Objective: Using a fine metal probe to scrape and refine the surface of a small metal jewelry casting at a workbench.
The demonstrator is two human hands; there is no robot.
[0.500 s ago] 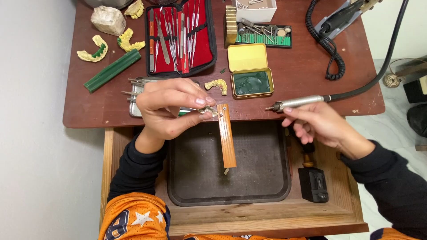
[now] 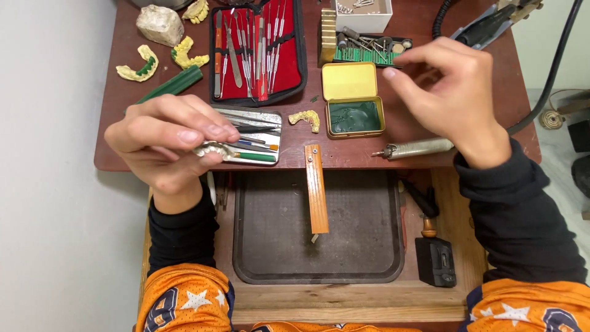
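My left hand [image 2: 163, 141] pinches a small silvery dental casting [image 2: 209, 149] between thumb and fingers, just above the left front edge of the brown table [image 2: 430, 120]. My right hand [image 2: 452, 92] hovers over the back right, with thumb and forefinger apart beside a green rack of burs [image 2: 365, 52]; nothing shows between them. The silver rotary handpiece [image 2: 418, 147] lies by itself on the table below that hand, tip pointing left. A wooden bench peg [image 2: 316, 187] sticks out over the dark tray [image 2: 264, 246].
A red case of steel instruments [image 2: 258, 49], an open yellow tin [image 2: 353, 98], a metal tray of tools [image 2: 255, 138], yellow dental casts [image 2: 138, 64] and a green bar [image 2: 175, 83] crowd the table. A black box [image 2: 435, 261] sits by the tray.
My right hand has set the handpiece down on the table and moved up toward the bur rack. My left hand has shifted left, away from the bench peg, still holding the casting.
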